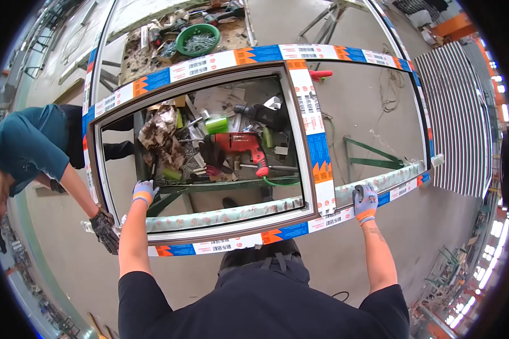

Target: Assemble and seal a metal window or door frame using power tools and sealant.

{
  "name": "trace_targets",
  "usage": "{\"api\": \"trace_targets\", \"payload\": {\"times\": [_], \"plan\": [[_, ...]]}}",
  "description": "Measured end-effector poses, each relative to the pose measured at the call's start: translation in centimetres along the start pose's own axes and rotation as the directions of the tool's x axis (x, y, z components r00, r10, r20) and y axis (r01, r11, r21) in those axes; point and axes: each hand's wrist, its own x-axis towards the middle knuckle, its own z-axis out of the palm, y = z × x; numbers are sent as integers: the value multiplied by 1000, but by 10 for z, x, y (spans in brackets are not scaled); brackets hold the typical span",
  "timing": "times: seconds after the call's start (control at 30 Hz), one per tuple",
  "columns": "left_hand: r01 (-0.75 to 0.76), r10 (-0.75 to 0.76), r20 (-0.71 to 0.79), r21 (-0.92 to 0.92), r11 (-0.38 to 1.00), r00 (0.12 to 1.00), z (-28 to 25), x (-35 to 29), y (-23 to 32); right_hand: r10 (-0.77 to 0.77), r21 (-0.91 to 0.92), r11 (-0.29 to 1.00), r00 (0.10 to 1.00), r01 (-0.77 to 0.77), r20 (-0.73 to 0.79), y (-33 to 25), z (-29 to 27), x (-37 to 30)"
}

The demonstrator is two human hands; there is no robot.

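Note:
A large window frame [319,150], wrapped in white, blue and orange printed film, spans the space before me. My left hand [145,192], in a grey and orange glove, reaches over its near rail into the left opening. Those fingers curl down beside a green metal stand [209,186]; what they grip is hidden. My right hand [365,200], gloved alike, closes over the near rail right of the middle upright. Beneath the near side runs a padded bar [226,217] in pale green patterned wrapping. A co-worker's dark-gloved hand [104,230] is at the near left corner.
Through the left opening show a red power drill [240,143], a black power tool [263,114] and crumpled brown wrapping [159,127]. Beyond the frame stands a green bowl [198,40] of screws. Ribbed metal profiles [455,118] are stacked right. A co-worker [31,144] bends at left.

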Motion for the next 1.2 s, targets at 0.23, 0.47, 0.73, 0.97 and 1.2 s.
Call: {"api": "trace_targets", "payload": {"times": [0.23, 0.47, 0.73, 0.97, 1.2], "plan": [[-12, 13, 4, -14, 1000, 1000, 5, -4, -18, 41, 15, 999, 999, -41, 10, -4, -13, -6], [19, -19, 22, 3, 1000, 1000, 13, -11, -38, -22, -14, 1000, 1000, 22, -9, 0, -2, -8], [26, -28, -64, -27, 999, 998, 19, -24, -63, -24, -6, 1000, 999, 24, -27, 1, -2, -9], [27, -26, 38, -5, 1000, 999, 13, -13, -66, 198, 156, 972, 969, -175, -145, 2, 4, -13], [22, -23, -7, -39, 999, 1000, 28, -20, -78, -26, 467, 884, 997, -10, 71, -283, 28, 64]]}}
